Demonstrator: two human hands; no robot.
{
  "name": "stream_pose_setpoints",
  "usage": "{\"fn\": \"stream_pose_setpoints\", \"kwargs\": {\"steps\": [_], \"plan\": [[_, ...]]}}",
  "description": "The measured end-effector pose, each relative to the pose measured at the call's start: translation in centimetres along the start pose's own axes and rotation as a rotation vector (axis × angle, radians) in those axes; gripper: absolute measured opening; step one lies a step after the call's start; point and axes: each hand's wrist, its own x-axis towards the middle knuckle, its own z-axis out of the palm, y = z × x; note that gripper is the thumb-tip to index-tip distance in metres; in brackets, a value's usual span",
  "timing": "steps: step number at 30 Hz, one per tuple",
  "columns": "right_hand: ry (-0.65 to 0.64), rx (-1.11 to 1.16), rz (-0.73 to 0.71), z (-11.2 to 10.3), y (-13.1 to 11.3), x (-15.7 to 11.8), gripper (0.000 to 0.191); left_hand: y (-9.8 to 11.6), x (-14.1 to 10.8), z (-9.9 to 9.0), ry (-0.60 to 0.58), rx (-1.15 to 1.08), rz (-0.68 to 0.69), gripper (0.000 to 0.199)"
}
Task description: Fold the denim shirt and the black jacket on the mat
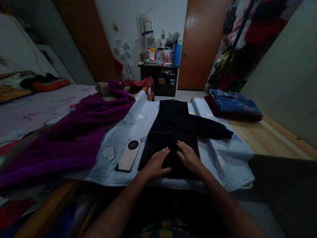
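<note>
Garment point(173, 123) of matte black cloth, sleeve point(210, 126) outstretched, lies beneath left hand point(155, 165) and right hand point(189, 158), both released.

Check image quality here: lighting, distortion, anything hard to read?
Head view: dim overall, corners darkest; head view: wide-angle stretch, the door by the fan leaning steeply; head view: black garment so dark its folds barely read, though the left hand and right hand stand out against it.
</note>
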Motion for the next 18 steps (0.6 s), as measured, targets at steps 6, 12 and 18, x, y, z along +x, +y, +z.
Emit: {"fn": "stream_pose_setpoints", "kwargs": {"steps": [6,12,18], "plan": [[-0.03,-0.078,-0.065,1.4,-1.2,-0.9,0.052,0.3,-0.3,1.1,0.176,0.012,0.016,0.069],[-0.053,-0.096,-0.055,1.2,-1.2,-0.8,0.052,1.1,-0.5,0.5,0.265,-0.114,-0.066,0.047],[-0.044,-0.112,-0.055,1.2,-1.3,-0.9,0.052,2.6,-0.3,-0.6,0.453,-0.201,-0.065,0.032]]}}
